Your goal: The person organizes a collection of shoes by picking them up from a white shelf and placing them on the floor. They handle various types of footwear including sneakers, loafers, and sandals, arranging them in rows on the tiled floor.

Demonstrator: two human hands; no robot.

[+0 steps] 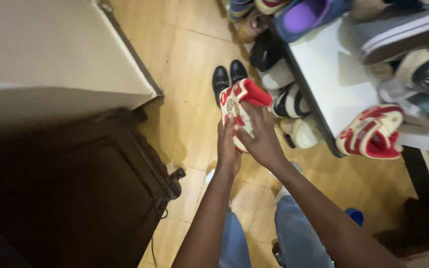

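A red and cream sneaker (pixel 238 106) was held up over the tiled floor (pixel 189 64), just in front of the person's knees. The left hand (pixel 228 149) gripped it from the near side, fingers curled around its lower edge, while the right hand (pixel 257 136) lay over its side, fingers spread and pressing on the upper. Beyond it, a pair of black shoes (pixel 228 77) stood on the floor. To the right, its matching sneaker (pixel 372 133) rested at the edge of a white shelf (pixel 333 79), with more shoes crowded on and below it. A dark bag (pixel 75 193) sat on the left.
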